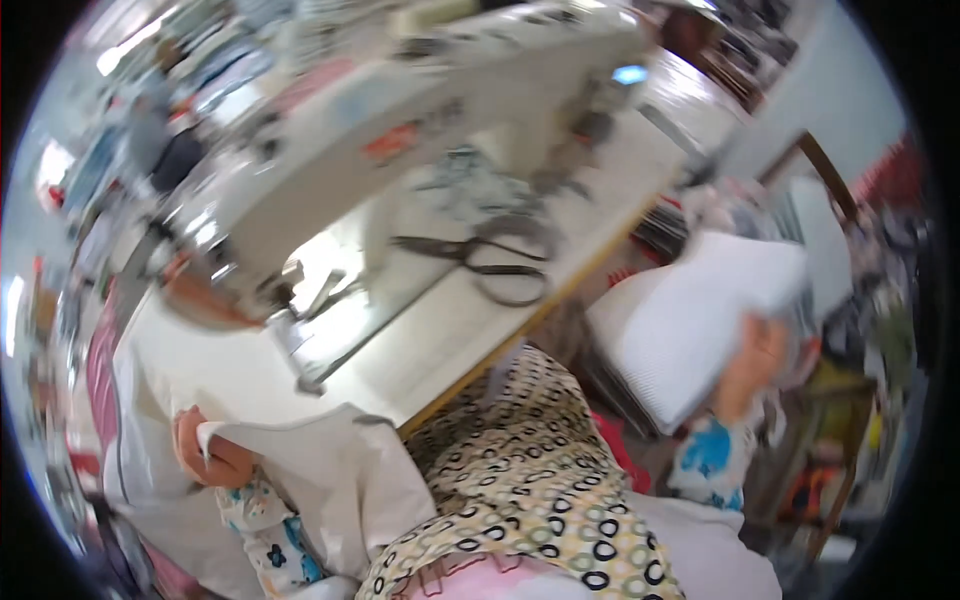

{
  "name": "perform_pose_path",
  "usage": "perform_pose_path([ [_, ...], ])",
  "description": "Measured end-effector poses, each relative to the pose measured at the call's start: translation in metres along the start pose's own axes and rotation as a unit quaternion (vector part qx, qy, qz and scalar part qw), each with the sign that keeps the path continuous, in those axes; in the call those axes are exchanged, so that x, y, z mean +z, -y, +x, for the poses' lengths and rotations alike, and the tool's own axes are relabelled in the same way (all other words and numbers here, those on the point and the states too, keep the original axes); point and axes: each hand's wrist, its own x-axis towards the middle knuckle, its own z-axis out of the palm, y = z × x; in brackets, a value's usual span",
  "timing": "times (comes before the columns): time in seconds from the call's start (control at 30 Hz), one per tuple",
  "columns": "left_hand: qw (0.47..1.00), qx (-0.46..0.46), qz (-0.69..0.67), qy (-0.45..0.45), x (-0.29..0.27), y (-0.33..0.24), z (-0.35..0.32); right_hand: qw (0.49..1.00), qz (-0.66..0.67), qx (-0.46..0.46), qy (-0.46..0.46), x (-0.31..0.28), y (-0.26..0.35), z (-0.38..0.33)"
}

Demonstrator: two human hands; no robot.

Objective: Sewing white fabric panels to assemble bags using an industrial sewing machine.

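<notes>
At the lower left my left hand (212,452) is closed on the edge of a cream-white piece of fabric (345,470), which hangs from the sewing table over my lap. My right hand (755,362) is out to the right, at the edge of a stack of white ribbed cloth pieces (690,310). Motion smears its fingers, so whether it grips a piece is unclear. Between the hands stands a white sewing machine (330,150), its needle area brightly lit. A pair of dark scissors (480,262) lies on the machine bed, blades pointing left.
The sewing table (420,375) has a wooden front edge. Crumpled patterned cloth (470,185) sits under the machine arm. A patterned apron (520,470) covers my lap. Heaped garments (220,75) fill the far left, and a wooden chair (845,440) stands at right.
</notes>
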Motion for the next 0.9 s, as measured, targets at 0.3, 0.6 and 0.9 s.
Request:
perform_pose_path([
  [0.3,0.957,0.152,0.011,-0.248,-0.166,-0.055,0.055,0.893,0.292,-0.164,0.3,0.109,0.257,-0.087],
  [0.6,0.974,0.196,-0.058,-0.094,-0.153,-0.035,0.071,0.442,0.221,-0.545,0.677,0.192,0.22,-0.305],
  [0.9,0.944,-0.073,-0.082,0.312,-0.032,-0.033,0.09,0.704,0.33,-0.366,0.512,0.293,0.203,-0.279],
])
